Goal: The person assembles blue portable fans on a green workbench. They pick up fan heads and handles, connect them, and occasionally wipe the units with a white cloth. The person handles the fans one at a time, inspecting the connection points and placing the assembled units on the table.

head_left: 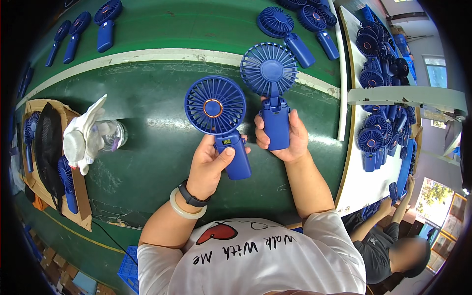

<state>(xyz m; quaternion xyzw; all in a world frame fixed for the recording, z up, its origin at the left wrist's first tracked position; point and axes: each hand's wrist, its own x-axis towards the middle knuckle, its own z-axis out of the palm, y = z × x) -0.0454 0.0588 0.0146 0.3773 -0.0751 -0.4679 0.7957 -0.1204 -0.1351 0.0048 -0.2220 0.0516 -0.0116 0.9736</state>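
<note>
My left hand [207,164] is closed around the handle of a blue handheld fan [238,156], thumb over the front beside a small lit display [226,141]. The round grille faces up, with an orange ring at its hub. In my right hand [293,138] is a second blue handheld fan [275,125], gripped by its handle with the fingers wrapped from both sides. Its head [269,70] shows the plain round hub and stands on a hinged neck. Both fans are held side by side above the green table [152,167], their heads pointing away from me.
Several blue fans [274,23] lie on the green belt beyond a white strip [162,55]. At left, a cardboard box [83,196] holds fans and a black pouch; white gloves [86,135] rest against a clear jar [118,136]. Right, a white table [361,189] carries piled fans; a co-worker [381,250] sits there.
</note>
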